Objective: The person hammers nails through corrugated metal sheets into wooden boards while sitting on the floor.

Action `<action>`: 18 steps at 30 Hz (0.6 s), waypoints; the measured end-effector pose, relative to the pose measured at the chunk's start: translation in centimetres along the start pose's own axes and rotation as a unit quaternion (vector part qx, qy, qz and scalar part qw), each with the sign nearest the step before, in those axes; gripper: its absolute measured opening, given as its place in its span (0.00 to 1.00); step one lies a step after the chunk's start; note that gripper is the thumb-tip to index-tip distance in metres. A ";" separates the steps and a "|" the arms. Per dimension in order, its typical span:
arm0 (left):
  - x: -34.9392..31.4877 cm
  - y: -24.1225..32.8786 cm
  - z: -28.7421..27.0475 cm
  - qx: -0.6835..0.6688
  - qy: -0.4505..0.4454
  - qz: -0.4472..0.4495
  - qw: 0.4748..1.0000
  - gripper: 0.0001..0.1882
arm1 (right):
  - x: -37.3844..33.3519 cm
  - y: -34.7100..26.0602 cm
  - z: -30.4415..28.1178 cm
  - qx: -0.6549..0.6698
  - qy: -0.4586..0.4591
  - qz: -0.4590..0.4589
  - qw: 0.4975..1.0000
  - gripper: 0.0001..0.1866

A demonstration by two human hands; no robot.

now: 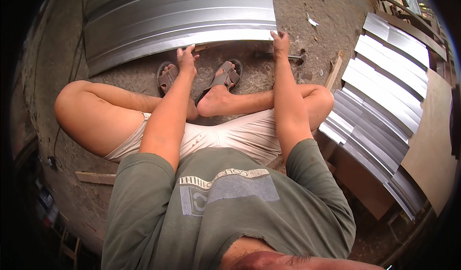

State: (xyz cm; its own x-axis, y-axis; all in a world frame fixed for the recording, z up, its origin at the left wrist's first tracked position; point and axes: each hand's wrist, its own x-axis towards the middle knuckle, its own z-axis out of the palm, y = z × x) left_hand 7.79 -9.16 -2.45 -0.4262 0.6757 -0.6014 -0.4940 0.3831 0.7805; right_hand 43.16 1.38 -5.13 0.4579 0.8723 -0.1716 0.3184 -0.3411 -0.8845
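A large ribbed silver metal sheet point(192, 10) lies across the ground in front of my feet, its far part cut off by the view's upper edge. My left hand point(186, 61) is at the middle of its near edge, the fingertips pinching the rim. At the near right corner, my right hand point(281, 45) grips the same sheet, a fingertip over its top and the rest of the grip partly hidden. Under the near edge, a strip of wood point(211, 45) shows between my hands. A hammer-like tool point(297, 57) lies on the ground by my right wrist.
Overlapping bent silver metal pieces point(384, 82) are laid out on the right, beside a tan board point(432, 140). A wooden stick point(334, 70) rests near my right knee. Another wood piece point(95, 177) lies at the left. My sandalled feet point(225, 78) are close to the sheet.
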 end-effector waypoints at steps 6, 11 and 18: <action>0.8 0.1 -1.8 0.008 -0.006 0.000 1.000 0.36 | -1.6 -1.6 2.0 0.092 0.012 0.075 0.993 0.30; 0.6 0.2 -2.1 0.050 0.031 0.043 0.997 0.27 | -1.9 -1.0 0.1 -0.146 0.008 0.058 0.988 0.23; 0.3 1.0 -2.3 0.115 0.016 0.006 0.993 0.31 | -3.4 -1.9 -0.5 -0.212 0.003 0.057 0.975 0.23</action>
State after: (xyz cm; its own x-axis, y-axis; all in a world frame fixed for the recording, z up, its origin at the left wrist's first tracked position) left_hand 5.39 -9.99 -2.23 -0.4574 0.6618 -0.5940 -0.3041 0.5113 0.8038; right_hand 41.37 -1.13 -2.64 0.5151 0.8184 -0.2550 0.5797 -0.5517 -0.5997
